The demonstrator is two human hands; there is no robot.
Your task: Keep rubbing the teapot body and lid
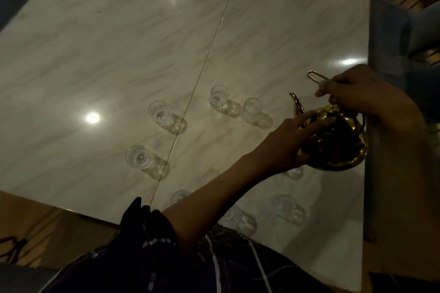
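Dark sleeve (152, 228) is reaching up as the left hand (283, 143) is pressing straight fingers on the gold pot (338, 147), steadying it above the table (95, 54), while the right hand (357, 93) is gripping its handle (316, 77) near glasses (219, 97)

We see the far and left stretches of the surface (95, 43) open for a pass. Toward the right edge, three glasses stand in the way: one (160, 113) left of the seam, two (219, 97) (252, 108) right of it. Another glass (140, 157) stands nearer us. More glasses (287, 207) crowd the near edge. The gold teapot (338, 143) blocks the right edge.
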